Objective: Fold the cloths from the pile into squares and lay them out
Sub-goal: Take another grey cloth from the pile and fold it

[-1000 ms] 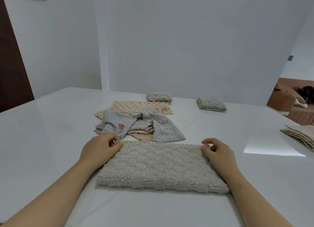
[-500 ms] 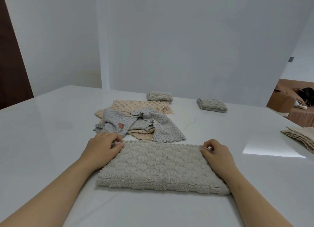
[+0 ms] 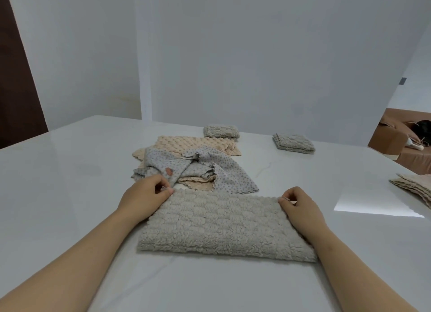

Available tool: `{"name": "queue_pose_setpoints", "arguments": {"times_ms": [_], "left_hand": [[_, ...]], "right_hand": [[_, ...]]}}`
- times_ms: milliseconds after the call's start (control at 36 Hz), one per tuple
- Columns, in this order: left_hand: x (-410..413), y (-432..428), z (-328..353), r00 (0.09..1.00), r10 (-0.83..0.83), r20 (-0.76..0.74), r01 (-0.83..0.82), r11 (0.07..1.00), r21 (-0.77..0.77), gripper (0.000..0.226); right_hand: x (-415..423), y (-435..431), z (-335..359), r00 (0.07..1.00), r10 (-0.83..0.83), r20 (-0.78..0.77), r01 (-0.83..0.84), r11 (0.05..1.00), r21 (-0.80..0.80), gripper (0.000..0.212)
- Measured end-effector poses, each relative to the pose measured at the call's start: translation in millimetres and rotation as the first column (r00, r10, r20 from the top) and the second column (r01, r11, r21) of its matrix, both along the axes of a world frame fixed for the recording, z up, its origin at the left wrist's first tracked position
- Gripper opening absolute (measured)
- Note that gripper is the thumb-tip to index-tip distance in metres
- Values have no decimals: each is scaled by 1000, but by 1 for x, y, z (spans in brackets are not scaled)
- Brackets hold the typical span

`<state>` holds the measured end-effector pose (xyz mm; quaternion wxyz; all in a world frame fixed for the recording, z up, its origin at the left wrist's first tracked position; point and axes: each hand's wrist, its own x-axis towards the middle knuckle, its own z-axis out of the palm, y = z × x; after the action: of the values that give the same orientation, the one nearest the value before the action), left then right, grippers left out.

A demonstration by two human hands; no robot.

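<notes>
Table (image 3: 70,183): glossy and smooth. I judge the grey cloth could slide on it when one end is swung over, which would leave the halves askew.
Grey cloth (image 3: 224,225): a thick, fleecy rectangle lying flat at the near middle of the table, between the two hands and just in front of the pile. Because it is bulky, the fold may spring open, or come out oblong rather than square if the corners miss each other.
Pile (image 3: 186,148): loose beige cloths with a dotted cloth (image 3: 233,178) on top, just beyond the grey cloth's far edge. The dotted hem lies right beside the left hand, so a hasty lift could snag it and drag it along.
Folded squares (image 3: 221,131): two grey ones are laid out at the far side, well apart from the work and unlikely to be disturbed.
Forearms: both reach forward low over the table, flanking the grey cloth, and the right one lies along its right edge.
Left hand (image 3: 144,197): knuckles up at the far left corner, fingers curled — thumb and fingertips pinch that corner.
Right hand (image 3: 300,209): mirrors it at the far right corner, with the same pinch on the cloth.
</notes>
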<state>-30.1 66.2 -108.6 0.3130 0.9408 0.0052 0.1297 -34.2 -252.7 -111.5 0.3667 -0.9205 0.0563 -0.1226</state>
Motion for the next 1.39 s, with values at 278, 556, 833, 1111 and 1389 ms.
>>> {"name": "queue_pose_setpoints", "arguments": {"times_ms": [278, 556, 833, 1111, 1389], "left_hand": [[1, 3, -3, 1000, 10, -19, -7, 983, 186, 20], [-11, 3, 0, 993, -81, 90, 102, 961, -258, 17], [-12, 4, 0, 992, -27, 121, 79, 891, -448, 20], [-12, 2, 2, 996, 6, 89, 34, 898, -438, 21], [-13, 1, 4, 995, 36, 90, -5, 946, -324, 19]], "right_hand": [[2, 5, 4, 995, -46, -87, 22, 964, -264, 24], [-9, 2, 3, 985, 50, 162, -82, 978, 194, 16], [-16, 2, 10, 969, 172, 177, -221, 923, 316, 10], [-13, -1, 9, 989, 101, 104, -116, 983, 142, 13], [-3, 2, 11, 984, 67, 164, -89, 987, 132, 19]]}}
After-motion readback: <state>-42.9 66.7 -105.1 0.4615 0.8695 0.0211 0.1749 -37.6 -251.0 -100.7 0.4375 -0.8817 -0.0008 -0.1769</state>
